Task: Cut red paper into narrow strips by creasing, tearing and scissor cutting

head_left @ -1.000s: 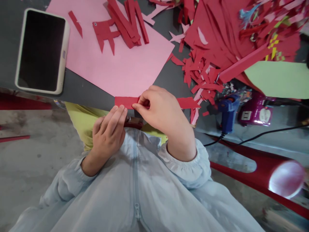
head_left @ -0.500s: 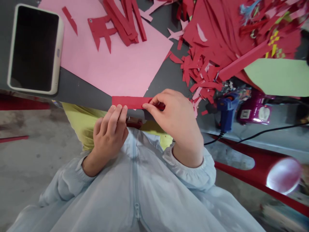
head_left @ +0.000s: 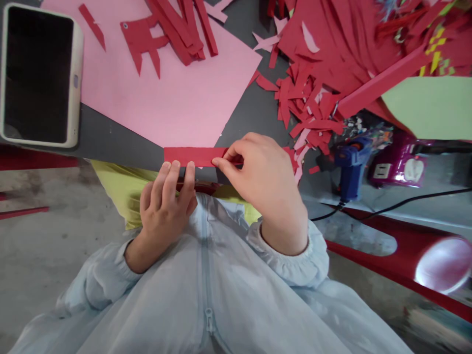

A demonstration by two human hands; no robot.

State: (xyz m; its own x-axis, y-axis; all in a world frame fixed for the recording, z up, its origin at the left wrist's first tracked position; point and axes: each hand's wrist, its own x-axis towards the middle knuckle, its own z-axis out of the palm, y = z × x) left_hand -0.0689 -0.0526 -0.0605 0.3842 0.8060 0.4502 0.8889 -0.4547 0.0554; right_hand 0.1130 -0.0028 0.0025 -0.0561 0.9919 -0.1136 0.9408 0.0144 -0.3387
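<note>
A red paper strip (head_left: 191, 156) lies along the near edge of the dark table, its lower edge toward my body. My left hand (head_left: 167, 194) rests with outstretched fingertips on the strip's left part; the fingers are slightly spread and the thumb is mostly hidden. My right hand (head_left: 258, 172) pinches the strip between thumb and forefinger near its middle and covers part of it. Just beyond is a large pink sheet (head_left: 177, 103), which carries a red cut-out (head_left: 140, 44) with pointed legs and several folded red strips (head_left: 180, 29).
A tablet (head_left: 39, 73) with a dark screen lies at the left. Red paper scraps (head_left: 302, 101) pile up at the right, beside a light green sheet (head_left: 435, 108). A blue glue gun (head_left: 350, 167) with a black cord stands near a purple box (head_left: 398, 164).
My right hand slid rightward along the strip, then shifted slightly back left, still pinching. My left fingers have spread a little on the strip. The view has shifted, moving the tablet leftward.
</note>
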